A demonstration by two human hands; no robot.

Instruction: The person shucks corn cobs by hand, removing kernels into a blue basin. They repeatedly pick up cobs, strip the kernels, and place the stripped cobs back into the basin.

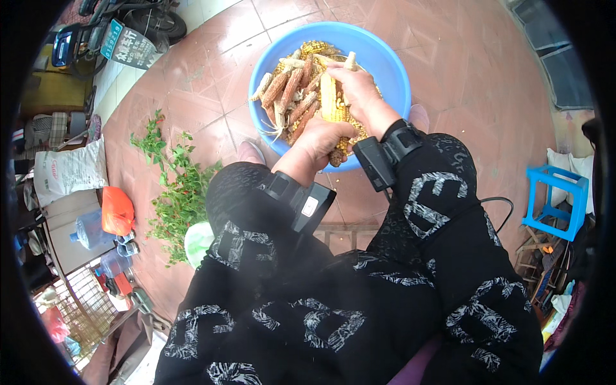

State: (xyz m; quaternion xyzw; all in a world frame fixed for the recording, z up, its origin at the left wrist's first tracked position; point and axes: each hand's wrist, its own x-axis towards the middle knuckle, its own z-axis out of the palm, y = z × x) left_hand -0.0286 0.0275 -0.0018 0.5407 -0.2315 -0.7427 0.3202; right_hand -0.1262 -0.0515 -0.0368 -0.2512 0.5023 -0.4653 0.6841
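Over a blue plastic basin (394, 86) on the floor, my left hand (321, 139) grips the lower part of a yellow ear of corn (329, 98), part of whose kernels are off. My right hand (358, 89) is at the upper right side of that ear, with a pale corncob (351, 61) sticking up past its fingers; its palm side is hidden. Several bare reddish and pale cobs (291, 89) lie piled in the basin's left half. Loose yellow kernels (358, 131) lie around and beneath my hands. Another ear with yellow kernels (315, 47) rests near the far rim.
Green plants with red fruits (180, 197) lie at the left beside a pale green container (198, 243). Farther left are an orange bag (117, 211) and water bottles (94, 230). A blue stool (556, 202) stands at the right. An electric scooter (144, 29) is at the top left.
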